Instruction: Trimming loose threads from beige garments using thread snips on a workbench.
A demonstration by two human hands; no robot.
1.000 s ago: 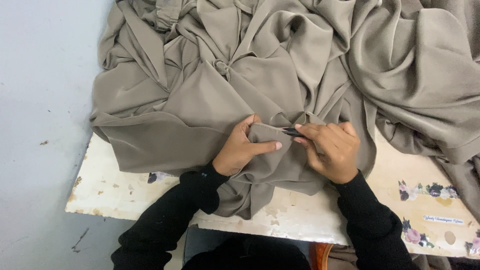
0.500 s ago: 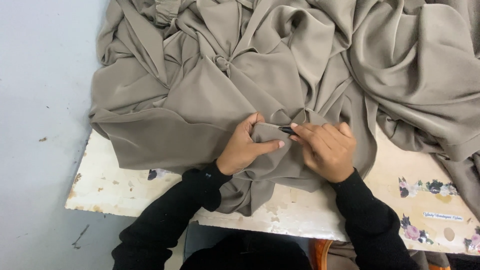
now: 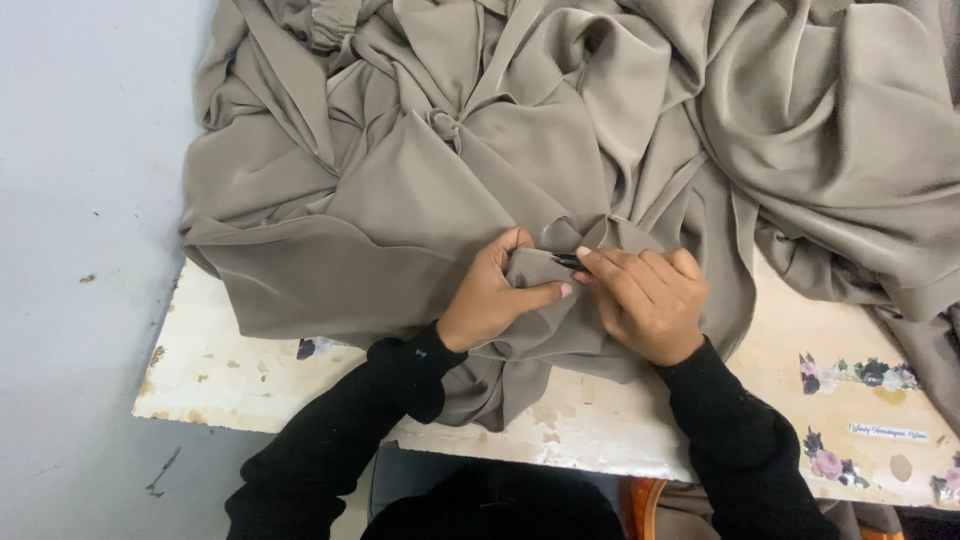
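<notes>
Table: worn white tabletop (image 3: pixel 250 375) under both wrists (flower stickers at its right end).
Fabric: taupe cloth (image 3: pixel 420 190) heaped beyond the grip.
Left hand (image 3: pixel 492 300): pinching a fold.
Right hand (image 3: pixel 648 302): fingers closed on a small dark tool (image 3: pixel 566 262), touching that fold.

Sewing workshop, heaped taupe fabric (image 3: pixel 420 200), worn worktable (image 3: pixel 230 375)

A small white rectangular label (image 3: pixel 883 432) with dark writing (too small to make out) is stuck flat near the near right corner of the worn white-painted table (image 3: pixel 220 375), between floral stickers (image 3: pixel 855 372) in pink and dark green; no packages, signs or screens show.
</notes>
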